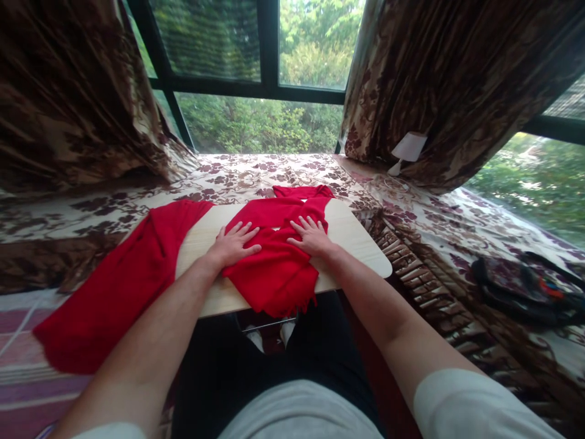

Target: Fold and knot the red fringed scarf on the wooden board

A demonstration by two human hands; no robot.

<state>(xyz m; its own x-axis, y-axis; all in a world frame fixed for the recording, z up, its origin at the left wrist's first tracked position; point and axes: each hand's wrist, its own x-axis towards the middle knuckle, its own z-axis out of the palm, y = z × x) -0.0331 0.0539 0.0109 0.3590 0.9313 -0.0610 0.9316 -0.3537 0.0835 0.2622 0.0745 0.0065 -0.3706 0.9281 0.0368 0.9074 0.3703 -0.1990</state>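
A long red scarf (274, 268) lies across a small pale wooden table (356, 235) in front of me. Part of it is bunched in the middle of the tabletop. Its fringed end hangs over the near edge. Another length trails off the left side onto the floor. My left hand (234, 244) rests flat on the left part of the bunched cloth with fingers spread. My right hand (311, 235) lies flat on the cloth just to the right, fingers stretched out too. Neither hand grips anything.
Brown flowered curtains (64, 91) hang left and right of a big window (260, 73). A flowered cover spreads over the sill behind the table. A white lamp (406, 149) stands at the back right, a dark bag (525, 286) lies far right, and a striped rug (22, 366) lies left.
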